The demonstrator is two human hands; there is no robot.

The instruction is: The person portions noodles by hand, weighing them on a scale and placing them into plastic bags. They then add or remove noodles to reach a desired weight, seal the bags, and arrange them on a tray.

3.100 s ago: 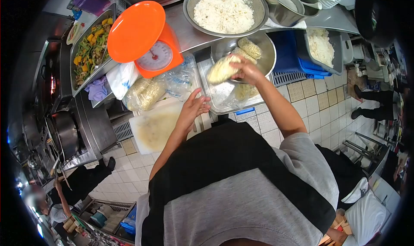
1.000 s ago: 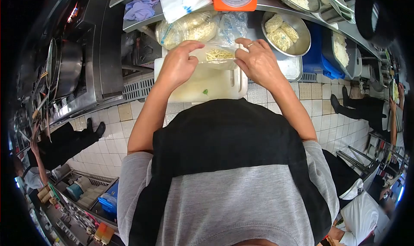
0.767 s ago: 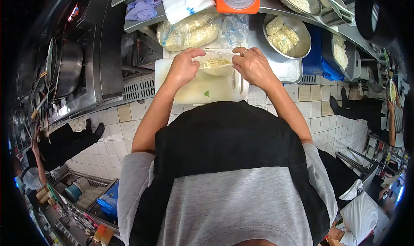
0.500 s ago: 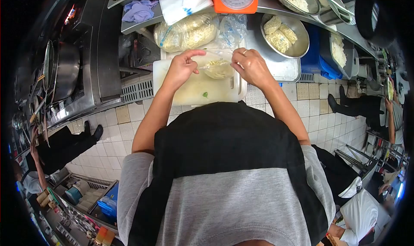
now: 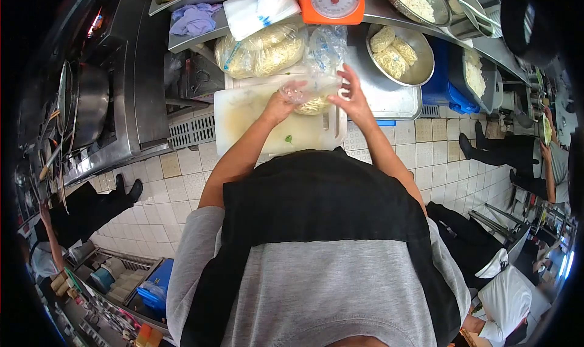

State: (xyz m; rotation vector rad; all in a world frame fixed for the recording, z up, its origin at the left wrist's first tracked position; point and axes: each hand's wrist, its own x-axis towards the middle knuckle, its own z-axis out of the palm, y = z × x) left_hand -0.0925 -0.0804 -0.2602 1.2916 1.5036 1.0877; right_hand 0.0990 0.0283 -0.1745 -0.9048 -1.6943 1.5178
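Observation:
A small clear plastic bag of noodles (image 5: 312, 105) rests near the top of the white cutting board (image 5: 243, 125). My left hand (image 5: 282, 104) is at the bag's left side, its fingers closed on the clear plastic. On the other side, my right hand (image 5: 351, 96) has its fingers spread, with the thumb beside the bag. Behind the hands lie a large bag of noodles (image 5: 267, 50) and a crumpled clear bag (image 5: 326, 48). A green leaf (image 5: 288, 139) lies on the board.
An orange scale (image 5: 331, 3), a white plastic stack (image 5: 258, 9) and a purple cloth (image 5: 196, 20) are on the shelf. A metal bowl (image 5: 421, 70) holds several noodle bags. Blue bins (image 5: 442, 85) stand at the right. Other people stand at both sides.
My left hand has moved right and down, onto the bag's plastic. My right hand has opened from a pinch and its fingers have spread. The small bag has shifted slightly right and down.

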